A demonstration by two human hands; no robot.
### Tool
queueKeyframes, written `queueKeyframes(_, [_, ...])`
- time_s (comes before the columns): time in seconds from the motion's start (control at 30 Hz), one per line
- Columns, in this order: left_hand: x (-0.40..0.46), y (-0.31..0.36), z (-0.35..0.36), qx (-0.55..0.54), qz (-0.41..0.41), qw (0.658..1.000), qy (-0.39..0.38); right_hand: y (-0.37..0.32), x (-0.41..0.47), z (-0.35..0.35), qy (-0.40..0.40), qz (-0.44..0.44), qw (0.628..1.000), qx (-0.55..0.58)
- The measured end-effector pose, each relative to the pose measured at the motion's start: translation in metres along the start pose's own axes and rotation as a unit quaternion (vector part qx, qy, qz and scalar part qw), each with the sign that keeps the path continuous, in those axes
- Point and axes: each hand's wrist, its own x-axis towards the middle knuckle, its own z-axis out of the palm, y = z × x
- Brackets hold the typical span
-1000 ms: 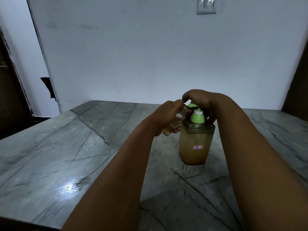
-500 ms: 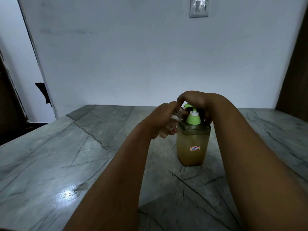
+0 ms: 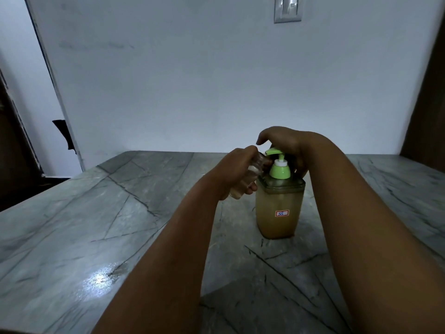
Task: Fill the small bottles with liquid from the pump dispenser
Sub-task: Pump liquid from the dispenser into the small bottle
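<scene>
Marble table, bottle-gripping left hand

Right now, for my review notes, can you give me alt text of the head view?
A left hand holds a small clear bottle tilted to the green spout of a pump dispenser, while the right hand rests on the pump head. The dispenser stands on a grey marble table before a white wall.

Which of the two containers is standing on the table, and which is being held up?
The big pump dispenser with the green pump stands on the table. The small clear bottle is held tilted in the left hand.
</scene>
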Motion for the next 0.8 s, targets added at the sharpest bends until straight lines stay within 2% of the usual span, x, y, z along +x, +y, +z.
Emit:
queueKeyframes(0.13, [0.000, 0.000, 0.001, -0.002, 0.002, 1.000, 0.000, 0.001, 0.000, -0.001, -0.005, 0.000, 1.000, 0.011])
queueKeyframes(0.37, [0.000, -0.001, 0.000, -0.007, 0.009, 1.000, -0.008, -0.005, -0.006, 0.007, 0.030, -0.037, 0.995, -0.088])
queueKeyframes(0.53, [0.000, -0.001, 0.000, -0.009, 0.006, 1.000, -0.006, -0.005, -0.006, 0.009, 0.031, -0.038, 0.992, -0.112])
queueKeyframes(0.7, [-0.001, 0.000, 0.001, -0.014, 0.003, 1.000, -0.008, -0.003, 0.000, 0.008, 0.029, -0.018, 0.994, -0.101])
queueKeyframes(0.8, [-0.001, 0.000, 0.001, -0.010, 0.000, 1.000, -0.003, -0.002, 0.002, 0.002, 0.018, -0.005, 0.999, -0.043])
